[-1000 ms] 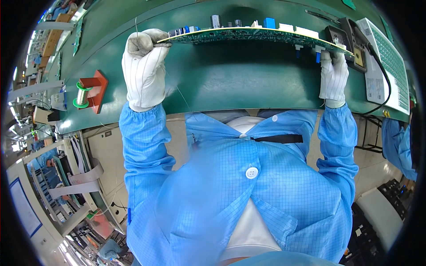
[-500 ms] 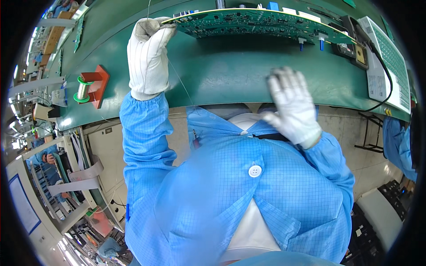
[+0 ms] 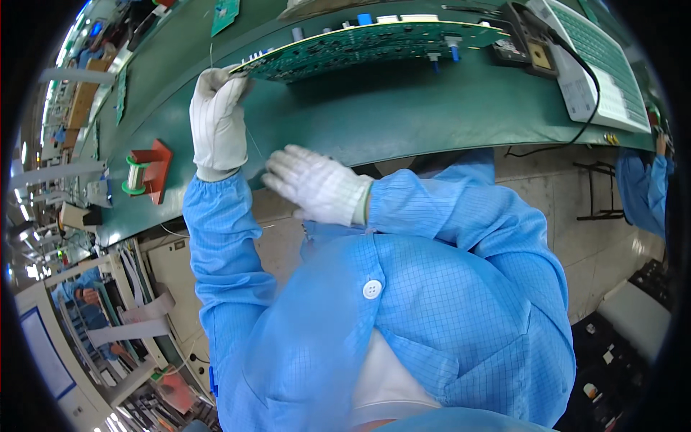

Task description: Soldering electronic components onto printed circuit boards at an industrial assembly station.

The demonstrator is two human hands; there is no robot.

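Observation:
My left hand [image 3: 218, 126], in a white glove, is closed on the left edge of a large green circuit board [image 3: 345, 56]. The board stands tilted above the bench, components on its far face and two blue-tipped parts sticking out toward me at the right. A thin wire [image 3: 254, 142], probably solder, trails below the left hand, and a strand also rises above it. My right hand [image 3: 317, 186], also gloved, is held in front of my body at the bench's near edge. Its fingers stretch left toward the wire and hold nothing visible.
A green-rimmed spool of wire [image 3: 135, 175] sits on a red holder [image 3: 160, 173] at the left. To the right are a soldering iron stand [image 3: 538, 56], a black cable [image 3: 594, 79] and a white tray [image 3: 576, 93]. Another green board [image 3: 225, 16] lies farther back on the green bench [image 3: 360, 129].
My right hand has swept left across my body, from right of centre to near the left forearm. The left hand keeps its hold on the board; the whole view has shifted somewhat.

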